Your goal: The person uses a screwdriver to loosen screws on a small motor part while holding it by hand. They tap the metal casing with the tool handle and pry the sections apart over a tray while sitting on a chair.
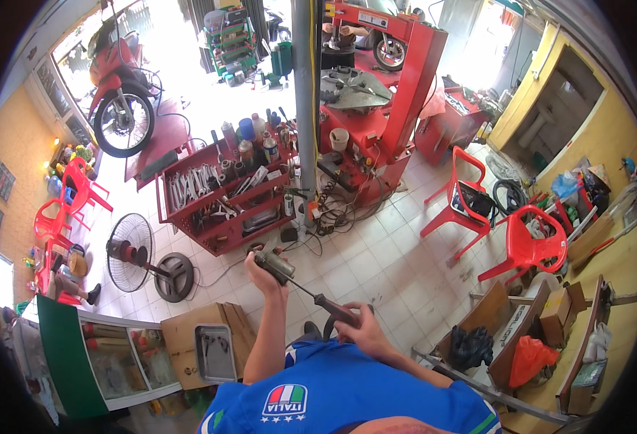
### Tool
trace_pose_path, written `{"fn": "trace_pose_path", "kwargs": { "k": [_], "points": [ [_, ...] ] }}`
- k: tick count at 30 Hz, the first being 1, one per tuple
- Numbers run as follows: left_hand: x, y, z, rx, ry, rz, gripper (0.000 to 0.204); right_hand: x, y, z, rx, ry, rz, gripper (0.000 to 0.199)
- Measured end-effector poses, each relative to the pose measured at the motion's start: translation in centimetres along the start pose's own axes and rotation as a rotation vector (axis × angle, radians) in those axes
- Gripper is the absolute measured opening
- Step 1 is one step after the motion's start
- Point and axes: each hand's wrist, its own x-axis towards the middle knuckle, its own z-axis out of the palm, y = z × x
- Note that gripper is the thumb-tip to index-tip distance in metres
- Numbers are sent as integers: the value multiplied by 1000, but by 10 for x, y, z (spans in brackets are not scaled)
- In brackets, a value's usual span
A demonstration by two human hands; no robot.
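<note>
one long-shafted tool [336, 309] pointed at a metal cylinder [278, 265], both held up in front of the body.
the right hand [360, 329] was wrapped closed around the tool's smooth, dark brownish handle, likely for control of the thin straight shaft; the left hand [266, 278] curled beneath the dull, rounded cylinder, apparently to steady it, though whether the tip touched could not be told. beyond, a shallow shiny tray [216, 377] rested on flat brown cardboard [179, 347], and a round-caged fan [130, 253] stood on pale square tiles [340, 253]; past them, a red metal cart [217, 242] kept slim steel spanners [192, 186] bunched together, perhaps for easy picking.
</note>
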Motion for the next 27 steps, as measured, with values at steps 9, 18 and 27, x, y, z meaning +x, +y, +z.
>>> {"fn": "trace_pose_path", "kwargs": {
  "k": [9,18,27],
  "points": [
    [3,1,9,25,-28,-20,39,9,7,-5,76,-29,26,43],
    [3,-7,31,3,-39,-9,36,20,23,-27,238,-217,205,40],
    [3,-19,42,-40,-117,-63,35,10,16,-35,347,-100,119,32]
  ]
}}
